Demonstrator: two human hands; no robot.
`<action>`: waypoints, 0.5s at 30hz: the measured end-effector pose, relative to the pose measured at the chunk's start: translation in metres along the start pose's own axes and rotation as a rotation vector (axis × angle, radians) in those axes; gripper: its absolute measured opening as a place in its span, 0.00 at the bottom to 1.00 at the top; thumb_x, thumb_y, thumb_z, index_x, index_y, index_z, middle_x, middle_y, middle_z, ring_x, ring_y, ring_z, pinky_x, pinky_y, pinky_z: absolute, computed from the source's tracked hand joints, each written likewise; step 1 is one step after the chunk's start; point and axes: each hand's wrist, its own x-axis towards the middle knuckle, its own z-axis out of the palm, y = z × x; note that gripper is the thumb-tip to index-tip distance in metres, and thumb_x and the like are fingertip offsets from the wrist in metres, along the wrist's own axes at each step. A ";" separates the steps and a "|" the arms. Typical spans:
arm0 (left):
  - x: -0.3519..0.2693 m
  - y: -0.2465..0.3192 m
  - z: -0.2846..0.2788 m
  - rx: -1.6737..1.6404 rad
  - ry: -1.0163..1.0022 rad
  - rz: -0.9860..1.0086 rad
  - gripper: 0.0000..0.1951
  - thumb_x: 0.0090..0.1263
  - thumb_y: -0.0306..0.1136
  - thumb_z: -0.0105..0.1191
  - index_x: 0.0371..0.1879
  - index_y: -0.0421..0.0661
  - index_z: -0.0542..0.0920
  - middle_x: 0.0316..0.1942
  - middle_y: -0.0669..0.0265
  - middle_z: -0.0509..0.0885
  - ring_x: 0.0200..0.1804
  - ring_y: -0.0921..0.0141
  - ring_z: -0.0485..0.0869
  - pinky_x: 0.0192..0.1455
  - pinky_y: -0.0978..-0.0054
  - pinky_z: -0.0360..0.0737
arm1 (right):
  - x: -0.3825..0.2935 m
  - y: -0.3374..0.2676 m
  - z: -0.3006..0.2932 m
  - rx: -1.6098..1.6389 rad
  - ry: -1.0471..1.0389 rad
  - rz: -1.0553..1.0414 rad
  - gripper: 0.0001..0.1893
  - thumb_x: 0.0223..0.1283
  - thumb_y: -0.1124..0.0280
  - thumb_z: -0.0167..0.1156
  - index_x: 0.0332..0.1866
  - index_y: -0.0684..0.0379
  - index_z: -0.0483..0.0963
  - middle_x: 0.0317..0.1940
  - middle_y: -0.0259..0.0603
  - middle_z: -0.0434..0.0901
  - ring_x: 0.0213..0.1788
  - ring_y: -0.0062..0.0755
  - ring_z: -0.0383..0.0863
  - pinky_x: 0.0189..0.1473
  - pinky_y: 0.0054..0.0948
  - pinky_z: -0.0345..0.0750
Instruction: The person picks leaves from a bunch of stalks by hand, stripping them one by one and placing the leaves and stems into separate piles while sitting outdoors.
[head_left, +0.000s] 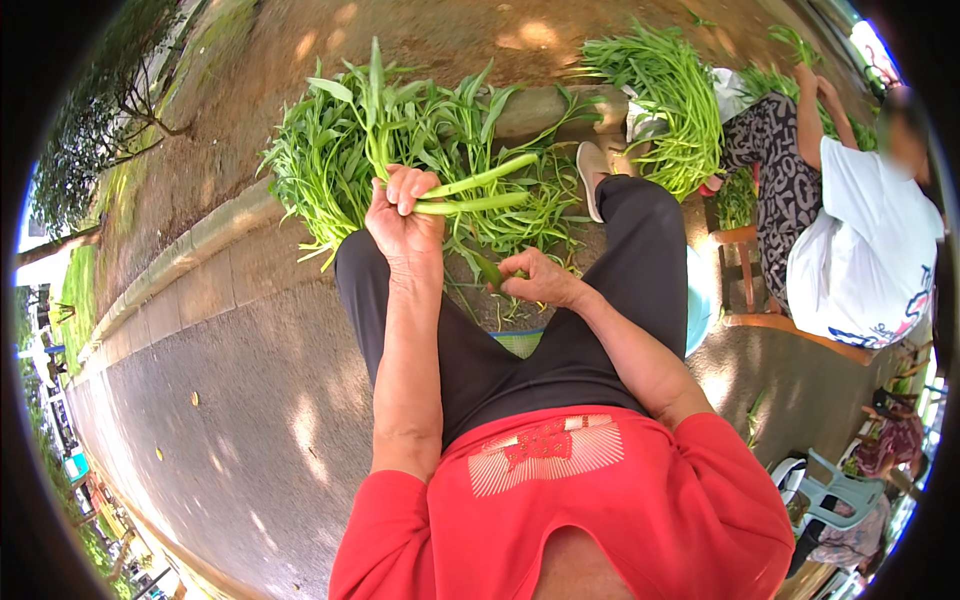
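Note:
My left hand (409, 214) is closed around several thick green stems (480, 191) of a leafy vegetable, whose leafy tops (375, 97) stand up beyond my fingers. Lower and to the right, my right hand (532, 277) pinches a green leaf (489, 271) between thumb and fingers. Beyond both hands a large heap of long-leaved greens (322, 150) lies on the ground, with looser stems and leaves (517, 217) strewn between my legs.
A stone kerb (525, 112) runs behind the greens. Another pile of greens (675, 97) lies at the upper right, near a seated person in a white shirt (862, 247). A light blue basin (699, 300) stands beside my right leg.

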 end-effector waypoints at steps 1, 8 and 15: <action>0.001 0.005 0.001 -0.005 -0.022 0.006 0.17 0.72 0.42 0.29 0.32 0.40 0.66 0.13 0.72 0.60 0.14 0.75 0.59 0.27 0.74 0.64 | 0.000 0.002 0.000 0.034 0.002 0.022 0.10 0.46 0.73 0.52 0.33 0.64 0.78 0.16 0.27 0.71 0.19 0.12 0.63 0.23 0.16 0.62; 0.002 0.019 0.011 -0.001 0.000 0.122 0.10 0.70 0.35 0.35 0.32 0.41 0.64 0.13 0.73 0.57 0.13 0.75 0.57 0.26 0.75 0.63 | -0.002 0.012 -0.001 0.085 0.121 0.030 0.10 0.48 0.72 0.52 0.31 0.67 0.77 0.16 0.29 0.71 0.19 0.13 0.65 0.23 0.17 0.64; 0.003 0.029 0.007 0.058 -0.031 0.148 0.10 0.70 0.35 0.35 0.33 0.40 0.64 0.13 0.73 0.57 0.13 0.75 0.57 0.27 0.74 0.63 | 0.002 0.015 0.001 0.238 0.249 0.053 0.06 0.50 0.75 0.48 0.29 0.67 0.71 0.17 0.31 0.68 0.17 0.14 0.63 0.19 0.16 0.61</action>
